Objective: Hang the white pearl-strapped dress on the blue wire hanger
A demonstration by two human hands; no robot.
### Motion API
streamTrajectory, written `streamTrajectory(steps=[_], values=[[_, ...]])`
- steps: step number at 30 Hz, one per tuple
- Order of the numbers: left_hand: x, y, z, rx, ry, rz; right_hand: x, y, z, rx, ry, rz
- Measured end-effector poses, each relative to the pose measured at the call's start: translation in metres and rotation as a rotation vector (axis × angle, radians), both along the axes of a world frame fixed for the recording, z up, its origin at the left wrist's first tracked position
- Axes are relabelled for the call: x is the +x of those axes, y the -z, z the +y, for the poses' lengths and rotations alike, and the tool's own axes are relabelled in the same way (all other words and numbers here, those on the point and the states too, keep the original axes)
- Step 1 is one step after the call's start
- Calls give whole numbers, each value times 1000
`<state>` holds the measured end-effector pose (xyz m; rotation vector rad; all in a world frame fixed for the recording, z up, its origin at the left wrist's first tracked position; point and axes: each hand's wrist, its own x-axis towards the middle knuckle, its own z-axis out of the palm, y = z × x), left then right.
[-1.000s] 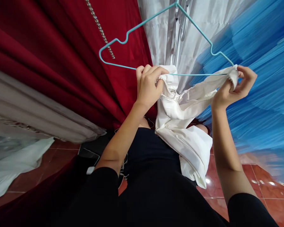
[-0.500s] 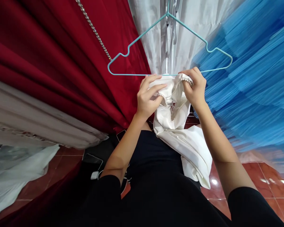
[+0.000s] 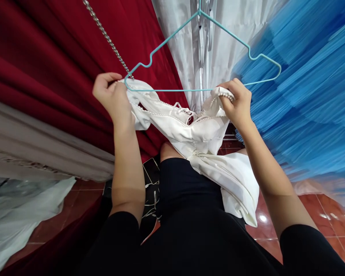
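Note:
A white dress (image 3: 186, 128) with pearl-beaded edges is stretched sideways between my two hands, its long skirt draped over my lap. My left hand (image 3: 113, 94) is closed on one sleeve or strap, at the left corner of a light-blue hanger (image 3: 172, 90). Closed as well, my right hand (image 3: 238, 101) grips the other beaded part just under the hanger's bottom bar. The hanger hangs in front of me, and the dress touches its bar near both hands. Some of the fingertips are hidden by the cloth.
A beaded chain (image 3: 109, 40) hangs before red fabric (image 3: 60, 69) on the left. Blue tulle (image 3: 310, 99) fills the right, and white cloth (image 3: 178, 57) hangs behind the hanger. A phone (image 3: 151, 170) with white cables lies by my leg, above red floor tiles (image 3: 267, 226).
My left hand has moved left from the dress's middle to the hanger's left corner, pulling the dress wide. My right hand has stayed in nearly the same spot, still gripping.

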<state>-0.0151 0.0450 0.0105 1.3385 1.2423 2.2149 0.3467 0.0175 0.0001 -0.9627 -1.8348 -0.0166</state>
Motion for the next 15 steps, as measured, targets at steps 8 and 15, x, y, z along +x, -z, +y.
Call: streamTrajectory(steps=[8, 15], values=[[48, -59, -11, -22, -229, 412, -1, -2, -4, -17, 34, -35], [70, -66, 6, 9, -171, 579, -2, 1, -7, -13, 29, -47]])
